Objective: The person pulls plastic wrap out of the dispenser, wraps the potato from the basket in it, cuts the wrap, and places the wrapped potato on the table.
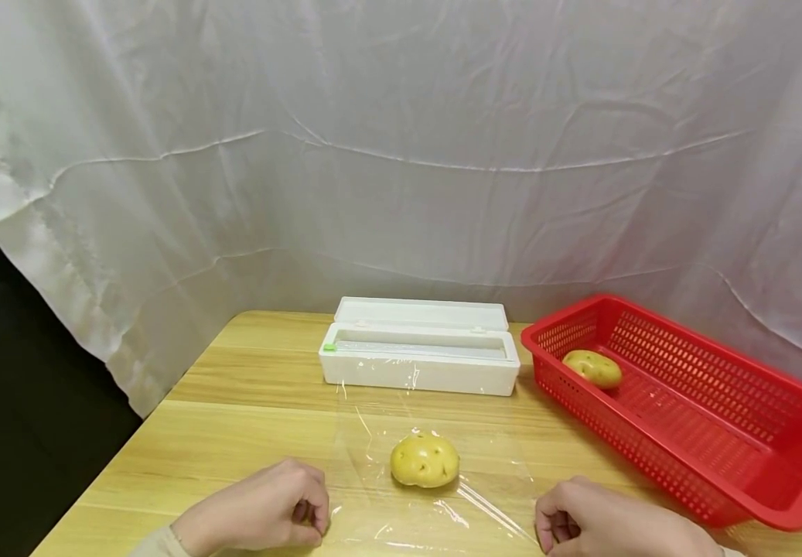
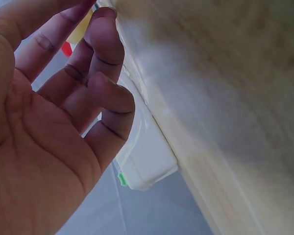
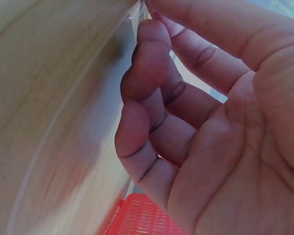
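Low in my view, the left hand and right hand pinch clear film around a potato on the desk. I judge the film is being laid out; next calls for an even grip. Beyond, an open white box seemingly holds a roll, a red basket another potato.
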The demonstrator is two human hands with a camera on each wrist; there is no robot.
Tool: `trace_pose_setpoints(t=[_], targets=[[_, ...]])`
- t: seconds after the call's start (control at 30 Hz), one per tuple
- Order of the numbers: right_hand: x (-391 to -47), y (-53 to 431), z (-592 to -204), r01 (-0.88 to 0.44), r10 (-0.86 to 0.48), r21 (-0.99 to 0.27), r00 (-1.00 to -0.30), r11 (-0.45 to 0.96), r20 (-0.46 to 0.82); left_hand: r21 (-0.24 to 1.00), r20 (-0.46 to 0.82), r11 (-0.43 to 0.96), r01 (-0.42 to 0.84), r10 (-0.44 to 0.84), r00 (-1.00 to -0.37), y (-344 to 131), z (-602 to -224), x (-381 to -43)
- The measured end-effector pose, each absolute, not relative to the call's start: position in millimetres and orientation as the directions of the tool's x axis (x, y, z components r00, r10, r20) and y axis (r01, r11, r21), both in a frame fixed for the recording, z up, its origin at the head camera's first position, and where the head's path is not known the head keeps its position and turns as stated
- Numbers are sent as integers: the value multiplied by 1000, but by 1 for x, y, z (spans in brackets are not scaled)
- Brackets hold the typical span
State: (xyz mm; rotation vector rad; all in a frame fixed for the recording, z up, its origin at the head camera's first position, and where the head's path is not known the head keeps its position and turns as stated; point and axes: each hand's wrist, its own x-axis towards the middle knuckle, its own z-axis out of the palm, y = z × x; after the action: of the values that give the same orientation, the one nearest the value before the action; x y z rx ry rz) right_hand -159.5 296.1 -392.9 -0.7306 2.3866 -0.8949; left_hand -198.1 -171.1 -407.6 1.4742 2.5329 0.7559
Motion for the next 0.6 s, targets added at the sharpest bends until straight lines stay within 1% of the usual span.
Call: trace_pose_setpoints(t=[0.13, 0.23, 0.37, 0.47, 0.6], targets=[[-163, 299, -391, -302, -636, -724, -733, 620, -239, 488, 161, 393, 779, 837, -523, -172, -404, -199], [-169, 301, -387, -332, -664, -744, -722, 580, -195, 498, 190, 377, 781, 831, -523, -175, -400, -202], [-179, 305, -383, -381, -677, -737, -722, 558, -139, 516, 243, 355, 780, 812, -530, -178, -395, -208], [-185, 307, -380, -413, -670, -713, -735, 567, -107, 530, 277, 355, 771, 786, -552, -180, -391, -212], [-192, 309, -378, -508, -675, -643, -738, 574, -20, 538, 305, 387, 749, 739, -601, -180, -388, -218]])
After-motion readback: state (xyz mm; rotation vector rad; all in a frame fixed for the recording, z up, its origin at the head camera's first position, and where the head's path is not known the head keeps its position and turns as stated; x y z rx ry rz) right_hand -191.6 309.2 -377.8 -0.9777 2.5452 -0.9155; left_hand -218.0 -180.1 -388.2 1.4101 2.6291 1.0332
